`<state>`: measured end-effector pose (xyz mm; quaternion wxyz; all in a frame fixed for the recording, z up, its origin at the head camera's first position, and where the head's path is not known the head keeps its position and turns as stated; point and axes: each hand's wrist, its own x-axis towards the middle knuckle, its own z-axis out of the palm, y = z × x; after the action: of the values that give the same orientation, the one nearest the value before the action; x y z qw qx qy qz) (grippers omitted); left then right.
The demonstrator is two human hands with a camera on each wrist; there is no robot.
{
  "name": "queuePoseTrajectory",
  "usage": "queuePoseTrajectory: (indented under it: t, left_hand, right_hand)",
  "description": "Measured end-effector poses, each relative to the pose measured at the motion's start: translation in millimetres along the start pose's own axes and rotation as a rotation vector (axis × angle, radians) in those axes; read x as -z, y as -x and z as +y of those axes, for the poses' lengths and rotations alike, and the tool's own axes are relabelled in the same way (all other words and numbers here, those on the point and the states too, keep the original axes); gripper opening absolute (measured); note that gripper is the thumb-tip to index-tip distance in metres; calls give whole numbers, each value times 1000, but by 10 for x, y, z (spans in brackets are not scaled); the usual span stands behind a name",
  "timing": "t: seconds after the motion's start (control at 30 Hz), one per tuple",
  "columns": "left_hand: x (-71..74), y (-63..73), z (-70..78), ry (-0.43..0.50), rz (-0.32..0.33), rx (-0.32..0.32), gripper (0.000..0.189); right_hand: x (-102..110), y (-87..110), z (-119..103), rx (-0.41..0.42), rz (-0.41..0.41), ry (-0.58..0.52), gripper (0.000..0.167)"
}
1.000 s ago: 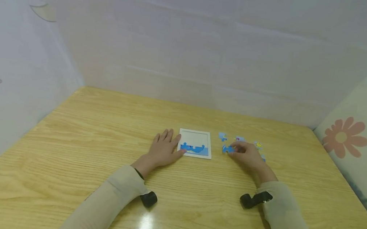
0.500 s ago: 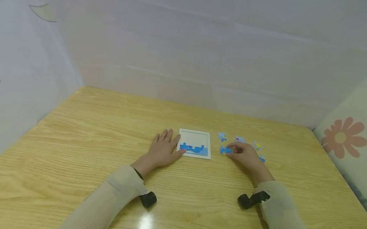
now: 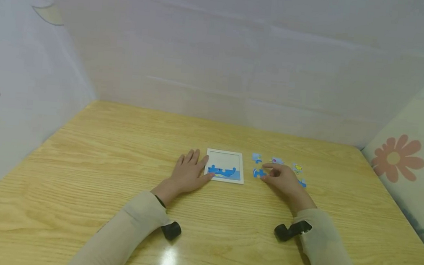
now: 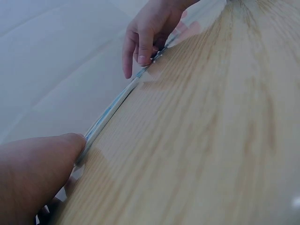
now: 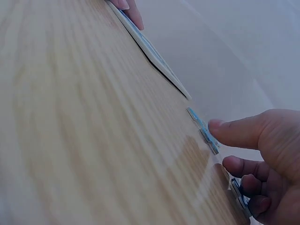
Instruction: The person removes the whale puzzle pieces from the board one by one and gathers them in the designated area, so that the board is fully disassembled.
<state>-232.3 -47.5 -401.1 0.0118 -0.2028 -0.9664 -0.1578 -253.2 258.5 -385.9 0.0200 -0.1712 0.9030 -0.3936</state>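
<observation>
My left hand (image 3: pixel 188 174) lies flat with spread fingers at the left side of a white puzzle frame (image 3: pixel 243 169), its thumb over the lower left rim. Blue jigsaw pieces (image 3: pixel 227 173) fill the lower part of the frame. Right of it, my right hand (image 3: pixel 285 182) stands over a blue and white jigsaw piece (image 3: pixel 258 173), thumb and index finger parted on either side. In the right wrist view, that piece (image 5: pixel 202 130) lies on the wood with the thumb tip at its edge. The other fingers of this hand curl loosely beneath the palm.
More jigsaw pieces lie around the right hand: a light blue one (image 3: pixel 257 158), one with a pink mark (image 3: pixel 277 160), one with a yellow sun (image 3: pixel 298 168), and a partly covered blue one (image 3: pixel 302 183). Cloth walls border the wooden table (image 3: pixel 120 141) behind and at both sides.
My right hand has shifted slightly left with the blue and white piece, and its index finger has since parted from the piece. The left hand and the frame stay put.
</observation>
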Motion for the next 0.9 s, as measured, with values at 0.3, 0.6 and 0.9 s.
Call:
queuePoseTrajectory:
  t: [0.3,0.6,0.9]
  left_hand:
    - [-28,-13,-1,-4,1,-3,66]
    - [-16,-4,-14,-6,10,-2,65]
    - [-18,1,-23,10,16,5,65]
  right_hand:
    - [4,4,51,-27,25,-47,41]
    - [45,29,-170,-42,121,-45,46]
    - [1,-65,-253,60,99,-115,44]
